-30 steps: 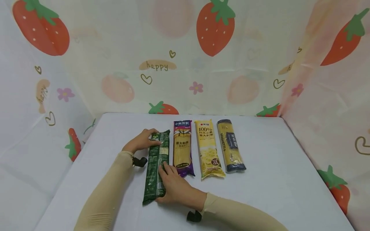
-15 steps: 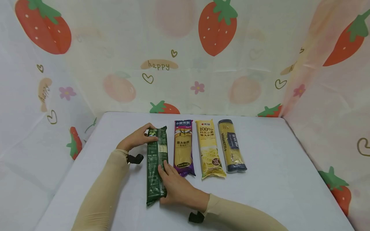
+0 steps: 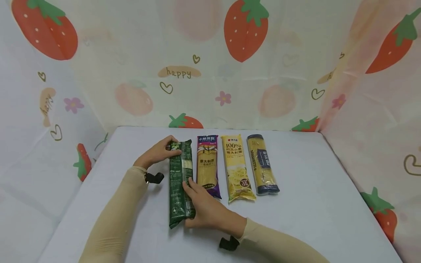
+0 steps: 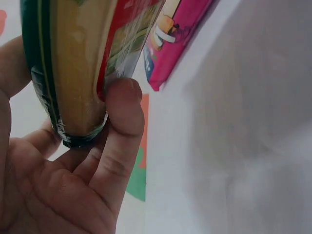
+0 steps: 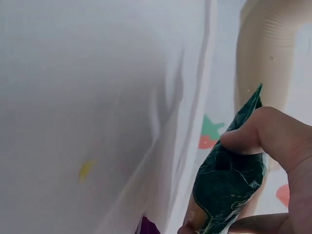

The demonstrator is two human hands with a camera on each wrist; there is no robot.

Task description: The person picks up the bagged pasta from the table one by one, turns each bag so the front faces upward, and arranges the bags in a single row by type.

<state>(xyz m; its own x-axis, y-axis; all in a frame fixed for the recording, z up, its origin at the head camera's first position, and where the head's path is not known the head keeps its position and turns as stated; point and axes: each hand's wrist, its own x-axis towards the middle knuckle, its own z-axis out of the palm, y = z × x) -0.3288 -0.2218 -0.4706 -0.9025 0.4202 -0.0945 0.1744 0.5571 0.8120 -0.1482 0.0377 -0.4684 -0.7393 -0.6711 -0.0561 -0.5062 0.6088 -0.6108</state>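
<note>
Both hands hold a long green pack of spaghetti point(image 3: 179, 182), its printed back side up in the head view. My left hand point(image 3: 158, 151) grips its far end, thumb on one side and fingers on the other. My right hand point(image 3: 210, 208) grips the near end by its right edge. In the left wrist view, pale pasta shows through a clear side of the pack point(image 4: 78, 73) between the fingers. The right wrist view shows the thumb pressed on the crinkled green end point(image 5: 226, 183). Right of it lies a purple pasta pack point(image 3: 207, 166), its lower left partly hidden by the right hand.
Further right on the white table point(image 3: 306, 204) lie a yellow pasta pack point(image 3: 237, 168) and a spaghetti pack with dark blue ends point(image 3: 263, 164), roughly side by side. A strawberry-print cloth point(image 3: 210, 84) stands behind the table and along both sides.
The green pack has swung from a slant to nearly straight, its near end shifting right and its far end away from me. Both hands keep their grip; the other packs stay put.
</note>
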